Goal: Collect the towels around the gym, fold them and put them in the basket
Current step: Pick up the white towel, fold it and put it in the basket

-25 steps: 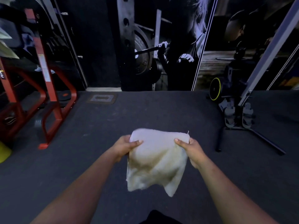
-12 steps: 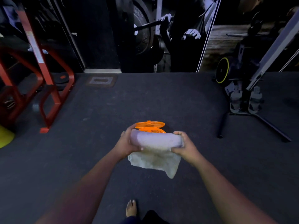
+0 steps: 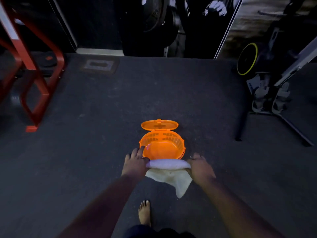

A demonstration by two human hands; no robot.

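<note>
A white towel, folded over with a loose corner hanging down, is stretched between my two hands. My left hand grips its left end and my right hand grips its right end. Just beyond the towel an orange plastic basket stands on the dark floor with its lid flipped open at the far side. The towel hovers at the basket's near rim. The basket's inside looks bare.
A red steel rack stands at the left. An exercise machine with a yellow-rimmed wheel and black floor legs is at the right. My bare foot is on the rubber floor below the towel.
The view has tilted down, bringing the orange basket into sight. The towel went from hanging spread to folded over, and both hands have lowered it toward the basket's near rim.
</note>
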